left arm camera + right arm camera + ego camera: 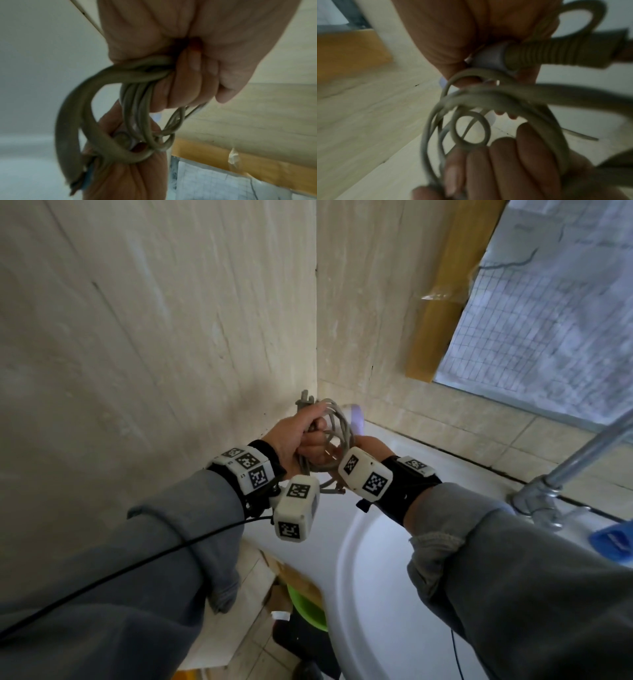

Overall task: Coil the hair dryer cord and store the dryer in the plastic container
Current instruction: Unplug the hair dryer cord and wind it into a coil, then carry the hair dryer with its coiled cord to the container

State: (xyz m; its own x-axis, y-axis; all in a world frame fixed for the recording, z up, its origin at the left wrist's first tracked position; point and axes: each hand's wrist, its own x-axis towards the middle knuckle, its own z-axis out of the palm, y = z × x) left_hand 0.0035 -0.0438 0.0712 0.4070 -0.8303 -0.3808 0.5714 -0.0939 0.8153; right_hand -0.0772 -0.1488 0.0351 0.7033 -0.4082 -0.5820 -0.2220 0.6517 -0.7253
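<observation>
We hold the work up in the corner of a tiled wall [154, 337], above a white basin [376, 577], both hands close together. Our left hand [294, 440] has its fingers curled round the bundled loops of the grey cord [337, 422]; the left wrist view shows that grip pressed tight on several turns at once, with the plug [305, 400] sticking up past the knuckles. Our right hand [371, 445] is mostly hidden behind its wrist camera in the head view, but the right wrist view shows its fingers wrapped round the pale handle of the hair dryer [489, 59], just where the ribbed strain relief [547, 54] leaves it. The cord's loops lie across the front of that hand.

We judge the coiling to be nearly done: most of the cord sits in loops between our hands, though the turns look loose and uneven. The plastic container is not in view, unless the green tub [306, 607] under the basin is it; we cannot tell. The next move calls for keeping the coil pinched against the handle so it does not spring open, then finding the container.
</observation>
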